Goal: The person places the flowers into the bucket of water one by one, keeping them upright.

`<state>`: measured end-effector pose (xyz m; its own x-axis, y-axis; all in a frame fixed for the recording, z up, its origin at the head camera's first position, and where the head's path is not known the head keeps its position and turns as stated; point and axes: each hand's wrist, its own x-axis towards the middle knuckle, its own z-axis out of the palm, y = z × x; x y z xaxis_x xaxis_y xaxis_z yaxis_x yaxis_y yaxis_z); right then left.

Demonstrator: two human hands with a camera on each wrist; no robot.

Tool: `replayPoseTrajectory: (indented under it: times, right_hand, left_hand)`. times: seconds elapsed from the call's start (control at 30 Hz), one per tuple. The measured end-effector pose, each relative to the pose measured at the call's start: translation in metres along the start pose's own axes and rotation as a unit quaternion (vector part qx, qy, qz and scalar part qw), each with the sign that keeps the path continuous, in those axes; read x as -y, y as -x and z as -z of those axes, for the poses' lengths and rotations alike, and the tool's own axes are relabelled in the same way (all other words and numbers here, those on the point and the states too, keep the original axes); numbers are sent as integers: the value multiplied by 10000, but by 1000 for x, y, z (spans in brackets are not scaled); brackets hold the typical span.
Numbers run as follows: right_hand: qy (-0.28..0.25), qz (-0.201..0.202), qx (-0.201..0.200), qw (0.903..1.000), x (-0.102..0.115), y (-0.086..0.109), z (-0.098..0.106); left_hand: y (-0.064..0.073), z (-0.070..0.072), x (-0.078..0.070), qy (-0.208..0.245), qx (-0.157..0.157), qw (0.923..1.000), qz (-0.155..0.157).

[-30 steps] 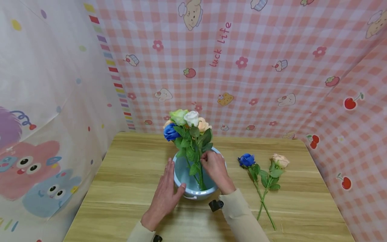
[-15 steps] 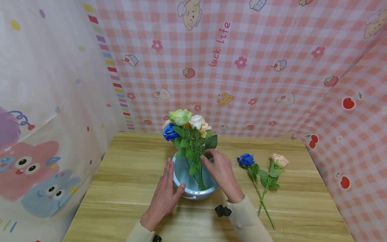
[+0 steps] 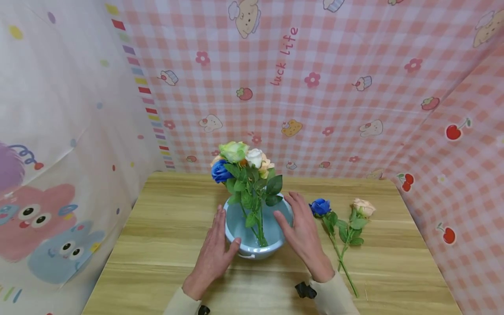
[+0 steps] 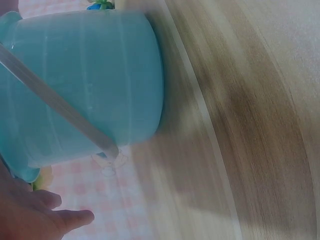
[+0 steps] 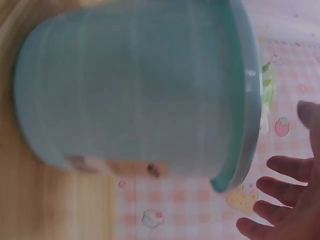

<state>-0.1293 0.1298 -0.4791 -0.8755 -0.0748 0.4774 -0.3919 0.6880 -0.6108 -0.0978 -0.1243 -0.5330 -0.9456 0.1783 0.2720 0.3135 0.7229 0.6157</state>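
Note:
A light blue bucket (image 3: pixel 256 251) holds a bunch of roses: a blue rose (image 3: pixel 221 171), a pale green one (image 3: pixel 233 152), a white rose (image 3: pixel 254 158) and peach ones (image 3: pixel 266 166). Their leafy stems lean in the bucket. My left hand (image 3: pixel 214 258) lies along the left rim, fingers straight. Over the right rim is my right hand (image 3: pixel 306 238), fingers spread, holding nothing. In the right wrist view, its fingers (image 5: pixel 285 191) stand apart from the bucket wall (image 5: pixel 135 90). The left wrist view shows the bucket's side and its handle (image 4: pixel 60 105).
Right of the bucket, a blue rose (image 3: pixel 320 207) and a peach rose (image 3: pixel 364 208) lie on the wooden table (image 3: pixel 157 227) with crossed stems. A pink checked cloth (image 3: pixel 342 52) hangs behind, and a pale patterned cloth (image 3: pixel 78 131) hangs at the left.
My right hand has let go of the stems and moved right to the bucket's rim, its fingers opening out. The white rose has shifted slightly right and down. The left hand stays put.

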Motion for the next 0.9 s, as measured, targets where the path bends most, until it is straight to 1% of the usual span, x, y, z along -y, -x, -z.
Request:
replayPoseTrajectory:
  times: [0.17,0.3,0.4,0.7,0.9]
  right_hand:
    - [209,-163,164,9995,-13,14,7]
    - [518,-222,234,9981,-25,23,13]
    - [749,-340,273,9962,-35,30,16]
    - [1311,-731,391,9879,-65,51,27]
    - [1547,-1110,608,9798,-85,64,35]
  left_hand:
    - [1,0,0,-9,-9,10000,-25]
    - [1,0,0,-17,-22,10000,-24]
    - [1,0,0,3,-28,10000,-22]
    - [1,-1,1,-18,-50,10000,1]
    - [1,-1,0,11,-23,10000,13]
